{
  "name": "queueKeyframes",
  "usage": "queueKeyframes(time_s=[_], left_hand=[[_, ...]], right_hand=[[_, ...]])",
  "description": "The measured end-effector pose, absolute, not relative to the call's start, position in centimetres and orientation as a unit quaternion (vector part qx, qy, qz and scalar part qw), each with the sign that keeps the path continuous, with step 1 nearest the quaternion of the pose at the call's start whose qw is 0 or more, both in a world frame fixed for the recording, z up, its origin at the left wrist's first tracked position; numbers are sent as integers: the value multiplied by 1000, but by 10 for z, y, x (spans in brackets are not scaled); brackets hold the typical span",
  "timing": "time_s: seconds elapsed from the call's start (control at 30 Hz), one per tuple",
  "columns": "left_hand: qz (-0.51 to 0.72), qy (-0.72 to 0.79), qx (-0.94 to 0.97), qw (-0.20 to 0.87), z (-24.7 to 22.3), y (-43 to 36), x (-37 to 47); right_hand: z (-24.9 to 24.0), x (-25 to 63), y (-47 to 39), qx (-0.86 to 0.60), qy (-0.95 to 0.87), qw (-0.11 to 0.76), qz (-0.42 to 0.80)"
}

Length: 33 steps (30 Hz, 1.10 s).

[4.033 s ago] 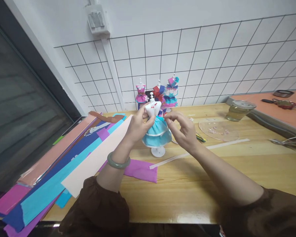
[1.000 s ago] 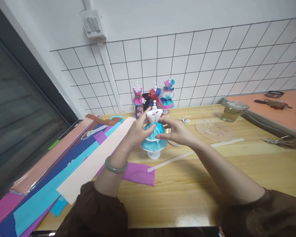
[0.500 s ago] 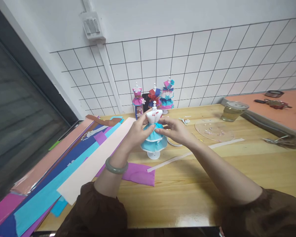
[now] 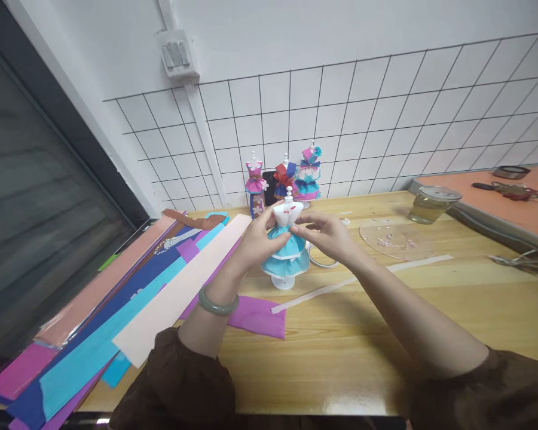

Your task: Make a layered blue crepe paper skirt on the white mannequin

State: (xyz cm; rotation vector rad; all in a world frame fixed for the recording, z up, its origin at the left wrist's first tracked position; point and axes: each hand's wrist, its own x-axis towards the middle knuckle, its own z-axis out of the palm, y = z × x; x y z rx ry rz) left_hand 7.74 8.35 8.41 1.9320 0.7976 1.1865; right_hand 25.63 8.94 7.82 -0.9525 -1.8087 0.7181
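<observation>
A small white dress form point(image 4: 288, 216) in a tiered light-blue skirt with white edging point(image 4: 285, 263) stands on the table, leaning slightly right. Tiny red pieces dot its chest. My left hand point(image 4: 262, 239) grips it from the left, thumb across the front of the skirt near the waist and fingers partly hidden behind. From the right, my right hand point(image 4: 325, 236) presses the waist with its thumb, the index finger behind the form's side. A white ring-shaped roll point(image 4: 323, 263) lies partly hidden behind my right hand.
Coloured paper strips point(image 4: 183, 286) pile at the left, beside a purple sheet point(image 4: 260, 316). Three dressed forms point(image 4: 308, 173) stand at the back near a dark phone point(image 4: 269, 188). Rightward are a thin pale strip point(image 4: 316, 292), a clear plate of beads point(image 4: 397, 242) and a lidded cup point(image 4: 434, 206).
My right thumb has moved up from the skirt to the waist. The dress form leans a little more to the right. The whole view has shifted slightly.
</observation>
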Motion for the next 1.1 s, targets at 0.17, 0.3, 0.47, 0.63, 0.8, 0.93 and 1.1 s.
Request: queueKeyframes(time_s=[0.17, 0.3, 0.47, 0.63, 0.8, 0.93, 1.1], left_hand=[[444, 297, 762, 367, 89, 80, 78], [444, 315, 759, 359, 88, 79, 79], [421, 317, 773, 352, 90, 73, 79], [382, 290, 779, 404, 96, 70, 75], [376, 257, 783, 423, 98, 75, 66], [382, 247, 762, 462, 96, 82, 60], [403, 264, 756, 444, 92, 86, 60]], right_hand=[[81, 255, 87, -377, -749, 475, 266], [85, 255, 83, -361, -770, 458, 260], [84, 256, 85, -361, -774, 468, 228], [79, 259, 93, -337, -792, 455, 228], [77, 263, 98, -322, -793, 441, 269], [80, 264, 96, -311, -788, 430, 313], [83, 262, 92, -294, -791, 428, 323]])
